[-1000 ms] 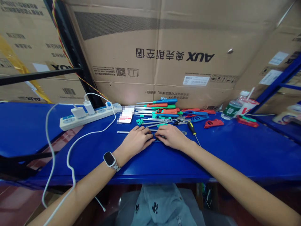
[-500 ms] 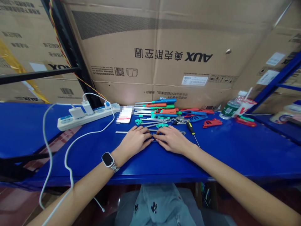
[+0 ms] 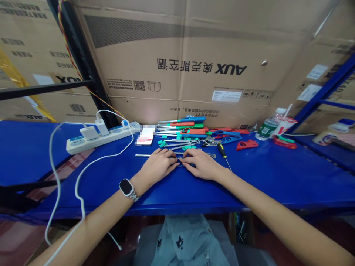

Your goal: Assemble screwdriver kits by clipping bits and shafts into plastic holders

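My left hand (image 3: 159, 162), with a watch (image 3: 126, 187) on its wrist, is closed in a pinch close above the blue table (image 3: 177, 192). Facing it, my right hand (image 3: 201, 164) is pinched too, the fingertips of both almost meeting. Between them shows a small thin piece (image 3: 181, 163), too small to name. Just beyond the hands lies a long metal rod (image 3: 142, 155), partly hidden by them. Small teal plastic parts (image 3: 162, 143) and more thin rods lie behind it. A black and yellow screwdriver (image 3: 222, 150) rests to the right of my right hand.
Long-nosed lighters (image 3: 191, 132) in several colours are heaped at the back, with red casings (image 3: 246, 145) to their right. On the left stand a power strip (image 3: 74, 146) and white cables (image 3: 80, 184). A bottle (image 3: 266, 129) stands right. Cardboard (image 3: 194, 37) walls the back.
The view has shifted slightly, so the things on the table sit a little further left. Both hands stay pinched together at nearly the same spot, with only small finger movement.
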A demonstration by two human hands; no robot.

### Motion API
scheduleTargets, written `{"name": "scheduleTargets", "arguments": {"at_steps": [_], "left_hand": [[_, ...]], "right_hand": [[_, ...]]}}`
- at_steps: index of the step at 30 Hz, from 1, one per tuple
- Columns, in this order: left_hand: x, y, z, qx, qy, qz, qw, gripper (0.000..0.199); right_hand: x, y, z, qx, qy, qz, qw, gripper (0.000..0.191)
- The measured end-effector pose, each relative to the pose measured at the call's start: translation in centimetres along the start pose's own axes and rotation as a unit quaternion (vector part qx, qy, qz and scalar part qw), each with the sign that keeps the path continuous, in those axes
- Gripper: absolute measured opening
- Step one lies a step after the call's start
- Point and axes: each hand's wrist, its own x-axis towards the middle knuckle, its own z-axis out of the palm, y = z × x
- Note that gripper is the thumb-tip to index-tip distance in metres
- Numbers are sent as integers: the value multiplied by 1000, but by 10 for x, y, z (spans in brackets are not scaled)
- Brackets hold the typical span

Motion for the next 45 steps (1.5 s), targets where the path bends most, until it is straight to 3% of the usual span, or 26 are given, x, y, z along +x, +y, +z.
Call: {"name": "scheduleTargets", "arguments": {"at_steps": [6,11,13,16,21,27,45], "left_hand": [[1,-4,1,-73,-14,-53,996,20],[-2,-21,-2,-175,-11,-85,981,37],[-4,-26,-4,-199,-20,-81,976,32],[-6,-31,-6,-216,-27,-93,972,24],[-10,-36,-3,-205,-20,-122,971,36],[-8,-41,0,-212,-17,-91,973,24],[-6,-42,6,-257,-10,-69,964,30]], "right_hand": [[-4,4,2,45,-5,20,999,28],[-7,8,4,73,-4,37,997,30],[-8,10,5,86,-5,41,995,30],[-10,13,6,104,-1,43,994,30],[-12,15,7,117,14,41,992,29],[-12,16,9,115,22,39,992,28],[-12,19,15,116,43,30,992,25]]}}
